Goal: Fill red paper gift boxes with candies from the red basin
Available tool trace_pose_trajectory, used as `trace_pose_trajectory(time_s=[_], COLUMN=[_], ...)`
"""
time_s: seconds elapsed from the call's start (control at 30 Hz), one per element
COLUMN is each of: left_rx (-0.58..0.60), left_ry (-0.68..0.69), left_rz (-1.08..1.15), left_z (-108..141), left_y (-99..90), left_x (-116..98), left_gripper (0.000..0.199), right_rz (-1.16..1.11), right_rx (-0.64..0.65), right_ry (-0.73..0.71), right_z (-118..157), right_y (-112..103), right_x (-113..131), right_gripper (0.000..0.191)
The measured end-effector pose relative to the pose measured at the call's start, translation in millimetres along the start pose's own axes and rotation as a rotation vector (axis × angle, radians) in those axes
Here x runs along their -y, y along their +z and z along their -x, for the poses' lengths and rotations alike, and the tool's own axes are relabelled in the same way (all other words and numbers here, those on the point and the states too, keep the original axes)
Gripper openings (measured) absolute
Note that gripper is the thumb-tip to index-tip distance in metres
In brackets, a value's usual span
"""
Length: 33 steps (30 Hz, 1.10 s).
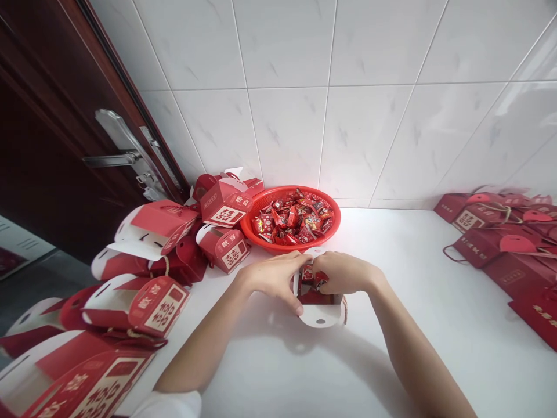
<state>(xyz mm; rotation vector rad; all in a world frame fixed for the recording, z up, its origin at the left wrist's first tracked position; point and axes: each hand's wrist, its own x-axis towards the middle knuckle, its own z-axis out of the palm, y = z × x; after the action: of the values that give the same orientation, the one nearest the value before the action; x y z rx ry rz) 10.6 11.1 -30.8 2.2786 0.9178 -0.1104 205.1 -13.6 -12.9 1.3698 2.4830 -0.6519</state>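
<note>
An opened candy gift box (321,313) lies on the white table, its white rounded flaps spread at the front and back. My left hand (276,277) grips its left side, thumb at the near edge and fingers toward the far end. My right hand (348,273) reaches in from the right, with curled fingers at a wrapped candy (321,280); its fingertips are partly hidden. Other wrapped candies (307,273) lie inside the box. Just behind it, a red plastic basket (287,248) holds many red-wrapped candies (296,217).
Red gift boxes with double-happiness labels (161,305) are piled along the left. Flatter red boxes (500,247) lie at the right. A tiled wall (287,128) bounds the white table (278,371) at the back. A dark door (47,128) with a metal handle stands at the left.
</note>
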Motion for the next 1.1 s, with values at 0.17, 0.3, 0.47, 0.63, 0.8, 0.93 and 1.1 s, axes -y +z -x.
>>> trace_pose_trajectory(time_s=[0.17, 0.3, 0.47, 0.63, 0.8, 0.93, 1.1], left_rx=[-0.007, -0.009, 0.005, 0.015, 0.016, 0.015, -0.003], left_ry=[0.005, -0.007, -0.019, -0.036, -0.046, -0.023, -0.017], left_rz=[-0.01, 0.0, 0.016, -0.007, -0.017, -0.004, -0.011], left_z=[0.3, 0.8, 1.2, 1.1, 1.3, 0.8, 1.1], left_y=[1.3, 1.1, -0.2, -0.5, -0.8, 0.0, 1.2], left_x=[-0.4, -0.7, -1.9, -2.6, -3.2, -1.7, -0.8], left_gripper=[0.096, 0.095, 0.099, 0.095, 0.095, 0.085, 0.094], right_rz=[-0.023, -0.048, -0.066, -0.067, -0.106, 0.003, 0.134], right_rx=[-0.041, -0.015, -0.016, -0.036, 0.065, -0.023, -0.063], right_ry=[-0.029, -0.059, -0.11, -0.182, -0.201, -0.148, -0.066], right_z=[3.0, 2.7, -3.5, -1.9, 0.6, -2.0, 0.0], right_y=[-1.1, 0.1, 2.2, 1.4, 0.9, 3.1, 9.4], right_x=[-1.4, -2.5, -7.8, -7.4, -2.6, -4.8, 8.9], right_gripper=[0.002, 0.013, 0.023, 0.024, 0.031, 0.028, 0.025])
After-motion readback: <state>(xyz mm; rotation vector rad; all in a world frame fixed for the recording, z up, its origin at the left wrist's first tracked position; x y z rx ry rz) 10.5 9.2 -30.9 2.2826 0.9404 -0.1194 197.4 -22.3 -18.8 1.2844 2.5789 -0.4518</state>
